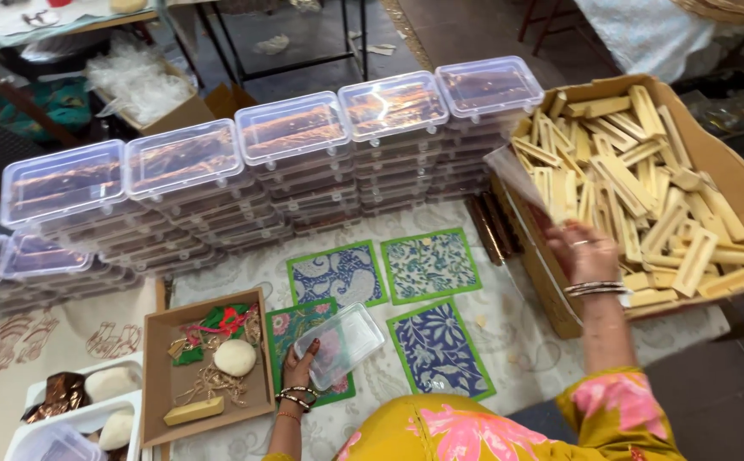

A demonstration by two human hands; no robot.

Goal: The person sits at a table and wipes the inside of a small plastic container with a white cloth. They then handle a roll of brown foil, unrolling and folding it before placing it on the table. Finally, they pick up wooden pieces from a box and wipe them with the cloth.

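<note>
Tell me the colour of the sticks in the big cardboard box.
Pale yellow sticks, seen in the head view.

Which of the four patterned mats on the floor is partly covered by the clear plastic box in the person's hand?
The front-left mat, with pink flowers on dark green: the clear box in the left hand overlaps it. The other three lie uncovered.

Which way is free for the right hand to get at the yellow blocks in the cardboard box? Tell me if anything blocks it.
Probably yes, from above. The right hand already hovers at the open cardboard box, right beside the yellow blocks. The box has no lid, and nothing lies between hand and blocks.
</note>
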